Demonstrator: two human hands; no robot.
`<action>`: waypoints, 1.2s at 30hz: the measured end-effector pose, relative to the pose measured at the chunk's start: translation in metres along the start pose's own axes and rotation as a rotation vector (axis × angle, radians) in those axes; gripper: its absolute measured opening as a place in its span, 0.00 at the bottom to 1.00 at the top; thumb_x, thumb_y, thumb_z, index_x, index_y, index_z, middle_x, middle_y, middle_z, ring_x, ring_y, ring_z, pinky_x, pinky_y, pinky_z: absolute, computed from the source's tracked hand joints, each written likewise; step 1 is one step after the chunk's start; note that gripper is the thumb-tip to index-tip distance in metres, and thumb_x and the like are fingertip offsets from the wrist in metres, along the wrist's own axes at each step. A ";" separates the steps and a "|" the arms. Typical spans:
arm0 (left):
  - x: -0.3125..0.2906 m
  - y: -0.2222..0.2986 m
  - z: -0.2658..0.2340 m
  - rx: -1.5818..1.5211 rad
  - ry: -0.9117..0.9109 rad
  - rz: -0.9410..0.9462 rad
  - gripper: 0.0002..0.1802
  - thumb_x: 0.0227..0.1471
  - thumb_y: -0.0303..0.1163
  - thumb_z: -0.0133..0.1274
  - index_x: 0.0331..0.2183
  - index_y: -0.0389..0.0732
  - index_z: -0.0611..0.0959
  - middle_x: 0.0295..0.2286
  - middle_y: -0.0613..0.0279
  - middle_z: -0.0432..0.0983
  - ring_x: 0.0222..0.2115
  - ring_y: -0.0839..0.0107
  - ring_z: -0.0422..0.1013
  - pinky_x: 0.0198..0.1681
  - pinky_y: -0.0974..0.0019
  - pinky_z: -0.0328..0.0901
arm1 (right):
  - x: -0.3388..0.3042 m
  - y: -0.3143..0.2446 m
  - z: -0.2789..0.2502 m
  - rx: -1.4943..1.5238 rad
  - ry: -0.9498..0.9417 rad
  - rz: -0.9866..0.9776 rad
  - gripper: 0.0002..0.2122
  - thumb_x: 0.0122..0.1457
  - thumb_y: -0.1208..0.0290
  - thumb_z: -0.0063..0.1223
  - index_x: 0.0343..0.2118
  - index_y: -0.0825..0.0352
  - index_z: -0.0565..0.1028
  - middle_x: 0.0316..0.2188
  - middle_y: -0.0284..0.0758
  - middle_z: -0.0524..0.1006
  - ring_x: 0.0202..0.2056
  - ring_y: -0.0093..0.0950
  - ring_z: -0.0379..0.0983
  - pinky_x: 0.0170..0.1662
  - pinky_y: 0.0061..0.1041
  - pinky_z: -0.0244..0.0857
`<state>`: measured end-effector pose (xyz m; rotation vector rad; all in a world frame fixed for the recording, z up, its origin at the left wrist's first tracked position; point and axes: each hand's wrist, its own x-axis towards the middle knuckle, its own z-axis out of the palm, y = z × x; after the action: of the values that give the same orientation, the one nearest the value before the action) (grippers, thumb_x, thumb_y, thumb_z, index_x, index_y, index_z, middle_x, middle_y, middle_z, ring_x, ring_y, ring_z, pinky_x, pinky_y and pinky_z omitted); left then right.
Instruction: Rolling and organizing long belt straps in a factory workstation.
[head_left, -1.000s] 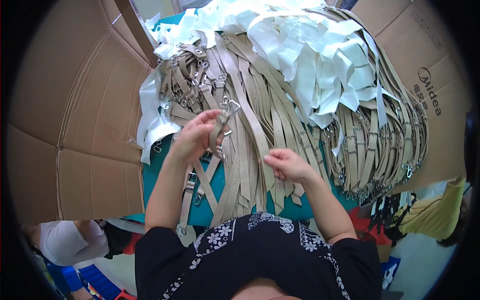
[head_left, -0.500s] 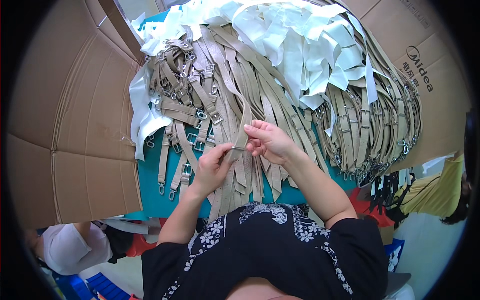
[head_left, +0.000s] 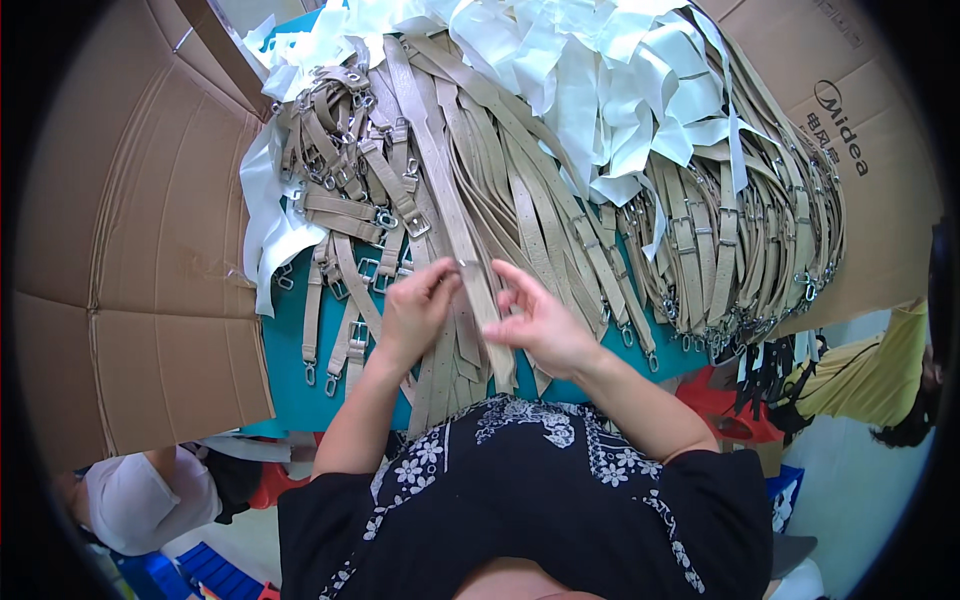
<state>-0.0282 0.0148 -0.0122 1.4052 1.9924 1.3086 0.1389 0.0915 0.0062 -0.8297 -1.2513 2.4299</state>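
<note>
A long beige strap [head_left: 480, 310] runs toward me over a heap of similar straps, its end pointing at my body. My left hand [head_left: 418, 305] is closed in a pinch at the strap's left edge, where a small metal slider loop [head_left: 468, 264] sits around it. Just right of the strap, my right hand [head_left: 540, 325] has thumb and forefinger spread apart, the thumb tip close to the strap's edge; whether it touches cannot be told. Short beige straps with buckles and clips [head_left: 350, 170] lie to the left of my hands.
A thick bundle of buckled straps [head_left: 725, 240] hangs at the right, with white sheet strips [head_left: 590, 80] heaped behind. Open cardboard flaps rise on the left [head_left: 150, 270] and right [head_left: 870, 230]. Teal table surface [head_left: 290, 340] shows between straps. Other people are at both sides.
The strap's near end now extends toward my body, lying flatter. My right hand has come nearer and spread its fingers, letting go of the strap. My left hand has shifted slightly up at the loop.
</note>
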 end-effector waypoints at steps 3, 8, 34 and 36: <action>0.004 -0.022 0.008 -0.228 0.069 -0.088 0.13 0.46 0.26 0.53 0.36 0.33 0.78 0.24 0.55 0.77 0.24 0.77 0.73 0.27 0.74 0.66 | -0.022 -0.012 0.014 -0.104 -0.082 0.091 0.43 0.45 0.86 0.56 0.60 0.64 0.40 0.36 0.31 0.60 0.29 0.19 0.70 0.34 0.15 0.66; -0.001 -0.011 0.014 -0.186 0.016 -0.081 0.13 0.44 0.27 0.55 0.35 0.33 0.79 0.26 0.54 0.78 0.25 0.76 0.74 0.28 0.74 0.67 | 0.009 -0.008 0.000 0.006 0.000 0.049 0.32 0.56 0.72 0.49 0.59 0.67 0.44 0.29 0.32 0.72 0.29 0.21 0.72 0.34 0.20 0.68; -0.004 0.003 0.022 -0.267 -0.043 -0.202 0.08 0.48 0.26 0.53 0.32 0.33 0.80 0.19 0.71 0.72 0.18 0.86 0.64 0.21 0.81 0.59 | 0.024 -0.007 -0.026 0.632 -0.248 0.349 0.09 0.61 0.68 0.38 0.44 0.58 0.62 0.24 0.29 0.73 0.23 0.21 0.72 0.29 0.26 0.71; -0.002 0.009 0.021 -0.216 -0.022 -0.162 0.08 0.47 0.27 0.54 0.32 0.33 0.81 0.19 0.70 0.72 0.18 0.86 0.64 0.20 0.80 0.59 | 0.024 -0.008 -0.027 0.702 -0.271 0.361 0.09 0.61 0.68 0.38 0.43 0.58 0.63 0.24 0.29 0.72 0.24 0.21 0.72 0.30 0.26 0.71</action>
<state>-0.0073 0.0232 -0.0149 1.1302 1.8446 1.3808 0.1361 0.1249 -0.0083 -0.5561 -0.2400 3.0347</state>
